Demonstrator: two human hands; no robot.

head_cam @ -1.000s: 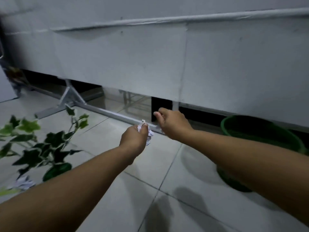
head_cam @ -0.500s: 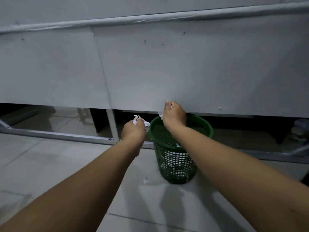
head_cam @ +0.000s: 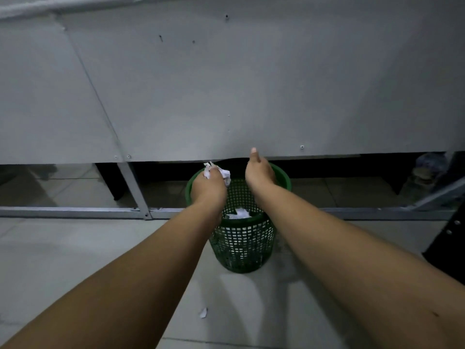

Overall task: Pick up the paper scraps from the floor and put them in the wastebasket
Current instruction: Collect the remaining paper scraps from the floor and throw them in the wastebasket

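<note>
A: Start close in. What's on the floor (head_cam: pixel 75 260) nearest us?

B: One small white scrap (head_cam: pixel 203 312) lies on the tile between the two forearms, well short of the wastebasket (head_cam: pixel 241 245). By my reckoning that one is left for a later trip.

A: And the basket itself?

B: A green mesh one, upright on the floor, with white paper already lying inside (head_cam: pixel 240 214). Both hands are over its mouth.

A: What about the grip on each side?

B: The left hand (head_cam: pixel 208 187) has its fingers curled round a crumpled wad of paper (head_cam: pixel 221 172), which pokes out past the knuckles above the near-left part of the rim. The right hand (head_cam: pixel 260 171) is over the right half of the opening, one finger pointing up; I see no paper in it, but whether the other fingers are spread or curled I cannot tell from this angle.

A: So how should the drop be done well?

B: I'd say bring the left hand a little further toward the middle of the opening before letting go, since the wad sits close to the rim and light paper drifts. Open the fingers fully, palm down, so nothing clings.

A: Anything beyond?

B: A grey panel wall (head_cam: pixel 226 84) on a metal frame (head_cam: pixel 75 212) stands just behind the basket, so overshooting is unlikely.
</note>
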